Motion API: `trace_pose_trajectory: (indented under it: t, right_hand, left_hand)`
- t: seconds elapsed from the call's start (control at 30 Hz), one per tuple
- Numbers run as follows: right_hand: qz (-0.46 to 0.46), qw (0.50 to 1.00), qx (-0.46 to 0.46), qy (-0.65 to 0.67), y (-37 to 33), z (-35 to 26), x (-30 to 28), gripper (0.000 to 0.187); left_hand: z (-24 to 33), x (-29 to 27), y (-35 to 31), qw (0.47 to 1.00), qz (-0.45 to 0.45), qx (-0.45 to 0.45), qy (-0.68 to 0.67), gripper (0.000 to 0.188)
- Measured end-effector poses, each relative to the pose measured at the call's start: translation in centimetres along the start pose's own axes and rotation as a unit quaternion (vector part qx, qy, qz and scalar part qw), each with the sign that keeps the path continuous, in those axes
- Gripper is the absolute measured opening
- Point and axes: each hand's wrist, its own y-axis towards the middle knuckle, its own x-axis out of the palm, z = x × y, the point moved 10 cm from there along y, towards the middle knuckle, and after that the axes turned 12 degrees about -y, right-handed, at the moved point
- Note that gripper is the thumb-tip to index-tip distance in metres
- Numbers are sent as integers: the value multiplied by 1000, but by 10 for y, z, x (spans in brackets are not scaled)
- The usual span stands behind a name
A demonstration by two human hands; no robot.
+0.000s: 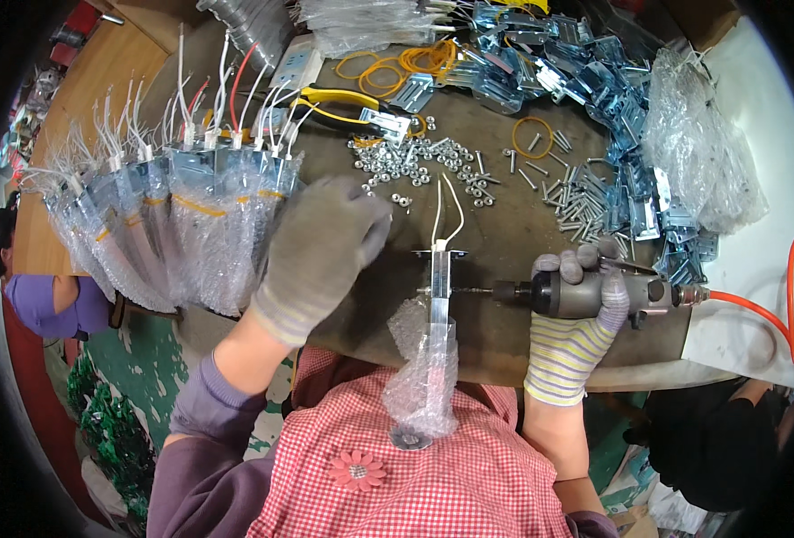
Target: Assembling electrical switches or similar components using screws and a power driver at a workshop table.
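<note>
My right hand (pixel 569 348), in a striped grey and yellow glove, is wrapped round a dark air screwdriver (pixel 576 296). The tool lies sideways, and its thin bit (pixel 476 290) reaches left to the side of a narrow metal-cased part (pixel 439 296). Two white wires rise from the part's far end; its near end is in bubble wrap (pixel 424 386) against my apron. Up and left of the part, apart from it, is my gloved left hand (pixel 325 247). Its fingers are curled closed and slightly blurred, and what they may hold is hidden.
Small nuts (pixel 406 161) and loose screws (pixel 585 202) lie beyond the part. Bubble-wrapped wired parts (pixel 209 215) line the left. Yellow-handled pliers (pixel 334 103), rubber bands (pixel 428 58) and metal brackets (pixel 594 99) lie farther back. An orange hose (pixel 747 305) runs right from the tool.
</note>
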Motion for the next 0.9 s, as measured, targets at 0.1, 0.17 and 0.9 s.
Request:
trace_pose_trajectory:
  t: [0.1,0.17,0.9]
  right_hand:
    - [-10,1000,11,-19,0,2,6,36]
    - [-13,1000,12,-14,0,2,7,35]
    - [-38,999,21,17,1,6,8,35]
  left_hand:
    - [5,2,-31,980,-23,-79,-183,19]
    - [13,8,-45,969,-11,-60,-240,25]
    - [23,23,-48,989,-51,-9,-138,25]
